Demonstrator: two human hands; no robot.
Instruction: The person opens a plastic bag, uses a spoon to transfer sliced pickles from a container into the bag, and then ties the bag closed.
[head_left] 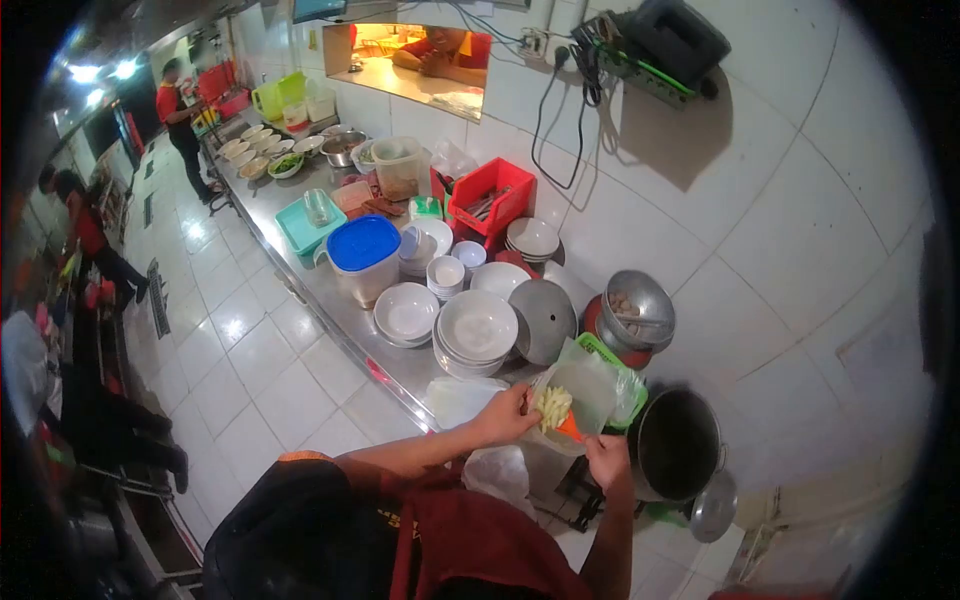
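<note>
Head view, one frame.

Left hand (pixel 505 415): closed on the left edge of a clear plastic bag (pixel 590 385), fingers pinched narrow on the film so that the mouth is held open.

Right hand (pixel 607 458): curled shut just below the bag's lower right corner. A small orange plastic tool (pixel 571 429) is seen sticking out of this fist toward the bag; its working end is hidden by the contents.

Contents: a loose heap of pale yellow strips (pixel 553 405), thin and short, gathered in the left half of the bag next to the left hand. What food they are cannot be told. The rest of the bag is seen as empty, glossy and crumpled.

Position: the bag is held in the air at the near end of a long stainless steel counter (pixel 300 270), partly over a green plastic basket (pixel 612 358).

Surroundings noted: a stack of white ceramic bowls (pixel 478 325) just beyond the left hand, with a round steel lid (pixel 543 318) leaning beside it. A large steel pot with a dark interior (pixel 675 445) stands to the right of the right hand, near it but apart. A blue-lidded tub (pixel 363 245) and a red plastic crate (pixel 492 195) are placed farther along the counter.
</note>
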